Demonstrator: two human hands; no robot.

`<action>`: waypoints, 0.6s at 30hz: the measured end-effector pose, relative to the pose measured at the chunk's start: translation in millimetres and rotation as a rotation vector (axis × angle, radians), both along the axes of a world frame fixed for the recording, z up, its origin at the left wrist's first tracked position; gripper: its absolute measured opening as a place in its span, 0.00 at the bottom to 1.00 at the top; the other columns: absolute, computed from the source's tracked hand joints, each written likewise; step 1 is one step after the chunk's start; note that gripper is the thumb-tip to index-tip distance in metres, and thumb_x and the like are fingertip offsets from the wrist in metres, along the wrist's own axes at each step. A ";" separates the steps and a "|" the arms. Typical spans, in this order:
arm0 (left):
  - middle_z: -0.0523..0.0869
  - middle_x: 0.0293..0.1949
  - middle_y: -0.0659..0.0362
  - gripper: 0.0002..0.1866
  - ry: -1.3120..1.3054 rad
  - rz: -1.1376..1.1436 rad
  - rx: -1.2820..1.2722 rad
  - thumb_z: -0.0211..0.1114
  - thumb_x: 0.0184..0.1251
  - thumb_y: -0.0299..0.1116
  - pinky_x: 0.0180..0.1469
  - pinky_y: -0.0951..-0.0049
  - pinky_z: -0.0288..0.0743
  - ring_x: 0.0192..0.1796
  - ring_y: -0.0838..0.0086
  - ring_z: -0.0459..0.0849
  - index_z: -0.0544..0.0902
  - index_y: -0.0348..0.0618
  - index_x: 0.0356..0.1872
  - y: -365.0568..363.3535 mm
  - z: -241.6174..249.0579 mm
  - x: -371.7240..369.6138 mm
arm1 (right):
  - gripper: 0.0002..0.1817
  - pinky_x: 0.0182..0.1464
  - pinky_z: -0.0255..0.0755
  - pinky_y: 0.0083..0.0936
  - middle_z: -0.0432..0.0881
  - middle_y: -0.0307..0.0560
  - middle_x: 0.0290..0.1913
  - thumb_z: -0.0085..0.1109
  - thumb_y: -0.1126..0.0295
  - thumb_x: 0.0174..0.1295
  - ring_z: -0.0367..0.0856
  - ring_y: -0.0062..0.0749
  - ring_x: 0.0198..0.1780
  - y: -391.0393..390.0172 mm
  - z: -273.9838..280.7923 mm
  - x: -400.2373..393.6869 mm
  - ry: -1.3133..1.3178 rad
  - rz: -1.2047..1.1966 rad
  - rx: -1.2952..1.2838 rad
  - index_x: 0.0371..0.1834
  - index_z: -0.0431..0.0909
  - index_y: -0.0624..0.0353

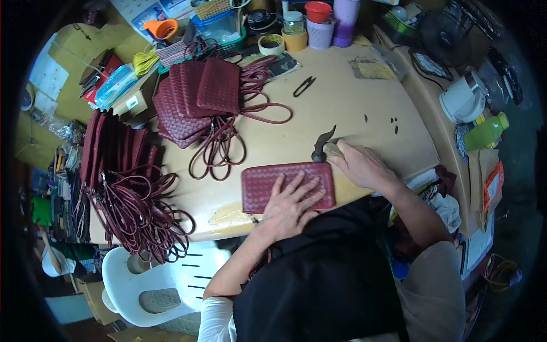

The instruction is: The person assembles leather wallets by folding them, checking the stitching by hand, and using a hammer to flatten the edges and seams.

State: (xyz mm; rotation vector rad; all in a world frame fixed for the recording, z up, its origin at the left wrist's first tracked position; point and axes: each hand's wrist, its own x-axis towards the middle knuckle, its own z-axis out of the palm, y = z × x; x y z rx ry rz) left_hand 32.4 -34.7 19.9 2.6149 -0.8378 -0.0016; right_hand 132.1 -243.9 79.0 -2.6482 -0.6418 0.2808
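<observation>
A dark red woven wallet (pixel 256 185) lies flat near the table's front edge. My left hand (pixel 289 206) rests on it with the fingers spread. Closed round the handle of a hammer (pixel 320 153), my right hand (pixel 363 165) is just beyond the wallet's far right corner. The hammer's dark head, with a curved claw, is at the wallet's upper edge; whether it touches cannot be made out. Left of my hands, a stack of similar woven wallets (pixel 219 85) with looped straps lies on the table.
More dark red wallets with tangled straps (pixel 122 171) hang over the table's left edge. Small thread snips (pixel 304 86) and a tape roll (pixel 271 44) lie farther back. A white plastic chair (pixel 171 279) stands at the left. An electric kettle (pixel 464 97) is at the right.
</observation>
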 end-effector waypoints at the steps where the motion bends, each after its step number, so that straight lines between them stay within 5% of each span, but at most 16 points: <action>1: 0.69 0.69 0.56 0.28 -0.007 0.015 0.006 0.61 0.64 0.47 0.73 0.41 0.43 0.74 0.56 0.60 0.73 0.55 0.66 -4.9 1.9 1.0 | 0.19 0.43 0.71 0.54 0.81 0.67 0.33 0.52 0.57 0.68 0.80 0.65 0.40 7.5 2.2 3.8 0.010 -0.018 0.042 0.44 0.70 0.66; 4: 0.68 0.69 0.55 0.30 0.086 -0.176 -0.135 0.63 0.62 0.46 0.74 0.43 0.43 0.75 0.55 0.58 0.73 0.51 0.66 -26.5 3.2 -0.5 | 0.18 0.43 0.72 0.53 0.81 0.67 0.33 0.53 0.58 0.67 0.80 0.64 0.40 31.0 -25.8 6.4 0.015 0.026 0.033 0.45 0.70 0.64; 8: 0.69 0.69 0.53 0.31 0.112 -0.119 -0.287 0.66 0.60 0.42 0.74 0.46 0.45 0.74 0.55 0.60 0.73 0.51 0.66 -10.9 -0.1 -20.4 | 0.18 0.43 0.73 0.50 0.81 0.65 0.32 0.54 0.56 0.67 0.81 0.61 0.39 24.9 1.5 17.2 -0.037 0.171 -0.101 0.44 0.73 0.63; 13: 0.76 0.62 0.53 0.24 -0.118 0.115 -0.181 0.67 0.59 0.36 0.65 0.60 0.68 0.65 0.56 0.73 0.80 0.51 0.59 7.0 -13.7 -30.6 | 0.20 0.44 0.74 0.49 0.82 0.64 0.33 0.55 0.53 0.66 0.82 0.58 0.40 54.7 60.0 30.3 0.008 0.251 -0.182 0.41 0.75 0.63; 15: 0.77 0.61 0.53 0.23 -0.127 0.131 -0.221 0.68 0.58 0.36 0.64 0.60 0.68 0.65 0.57 0.73 0.81 0.52 0.57 7.1 -18.4 -28.0 | 0.20 0.43 0.74 0.48 0.81 0.65 0.32 0.56 0.54 0.66 0.83 0.56 0.40 77.0 60.3 27.7 -0.103 0.279 0.206 0.41 0.75 0.64; 18: 0.78 0.60 0.53 0.22 -0.133 0.152 -0.221 0.68 0.58 0.36 0.64 0.60 0.69 0.65 0.58 0.74 0.82 0.52 0.56 6.1 -19.4 -29.1 | 0.18 0.40 0.75 0.46 0.81 0.62 0.30 0.56 0.56 0.66 0.83 0.55 0.38 101.8 6.0 27.7 -0.150 0.444 0.394 0.40 0.75 0.64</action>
